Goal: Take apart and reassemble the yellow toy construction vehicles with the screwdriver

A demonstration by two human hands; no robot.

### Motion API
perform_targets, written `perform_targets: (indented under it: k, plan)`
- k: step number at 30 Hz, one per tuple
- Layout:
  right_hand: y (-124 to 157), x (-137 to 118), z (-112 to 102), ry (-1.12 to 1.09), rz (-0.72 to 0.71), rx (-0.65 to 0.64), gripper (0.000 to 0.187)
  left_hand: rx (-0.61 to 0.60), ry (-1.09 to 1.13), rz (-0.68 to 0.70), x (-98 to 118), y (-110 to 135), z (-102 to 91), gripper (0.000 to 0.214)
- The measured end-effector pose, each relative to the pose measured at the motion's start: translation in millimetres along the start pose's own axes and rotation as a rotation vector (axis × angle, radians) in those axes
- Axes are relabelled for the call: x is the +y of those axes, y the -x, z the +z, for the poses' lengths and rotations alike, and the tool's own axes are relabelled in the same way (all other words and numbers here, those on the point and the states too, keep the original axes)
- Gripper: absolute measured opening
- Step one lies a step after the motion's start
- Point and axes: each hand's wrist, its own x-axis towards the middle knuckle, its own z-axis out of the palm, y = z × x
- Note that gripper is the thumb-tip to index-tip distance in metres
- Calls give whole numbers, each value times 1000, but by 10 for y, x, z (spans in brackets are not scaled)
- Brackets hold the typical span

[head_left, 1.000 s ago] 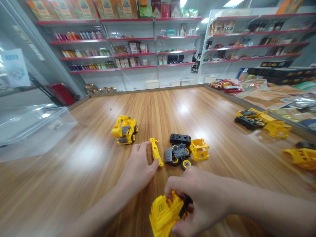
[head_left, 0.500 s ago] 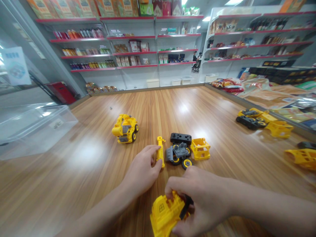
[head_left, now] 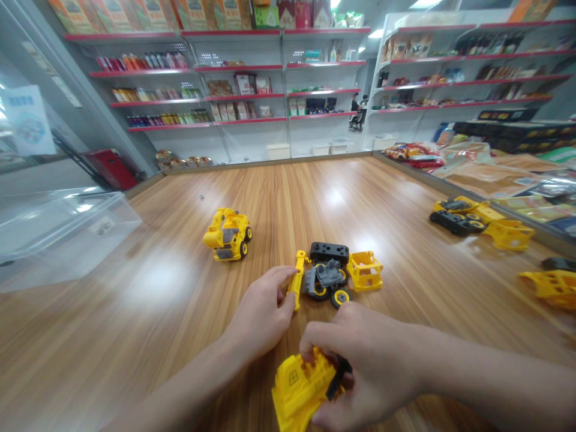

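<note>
My left hand (head_left: 261, 312) pinches a long yellow toy arm piece (head_left: 297, 279) between thumb and fingers, tilted against a pile of toy parts. That pile holds a grey wheeled chassis (head_left: 324, 281), a black plate (head_left: 329, 252) and a yellow cab frame (head_left: 365, 270). Near the bottom edge, my right hand (head_left: 364, 366) grips a yellow toy truck body (head_left: 297, 387) with a black part against it. An assembled yellow toy truck (head_left: 228, 234) stands further back on the left.
All of this lies on a wooden table (head_left: 180, 288). A clear plastic bin (head_left: 58, 231) sits at the left. More yellow and black toy parts (head_left: 477, 219) lie at the right edge, and another yellow piece (head_left: 551, 287) is nearer. Store shelves line the back.
My left hand has taken hold of the yellow arm piece and swung its far end right, toward the parts pile. My right hand keeps its grip on the yellow body.
</note>
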Motion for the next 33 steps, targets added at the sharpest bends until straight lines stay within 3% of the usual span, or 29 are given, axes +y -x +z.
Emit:
perform_targets:
  k: [29, 33]
  plan:
    - [-8, 19, -5, -11, -31, 10, 36, -54, 46, -62, -4, 2, 1, 43]
    - [-15, 17, -5, -25, -22, 14, 35, 43, 128, -14, 34, 7, -20, 38]
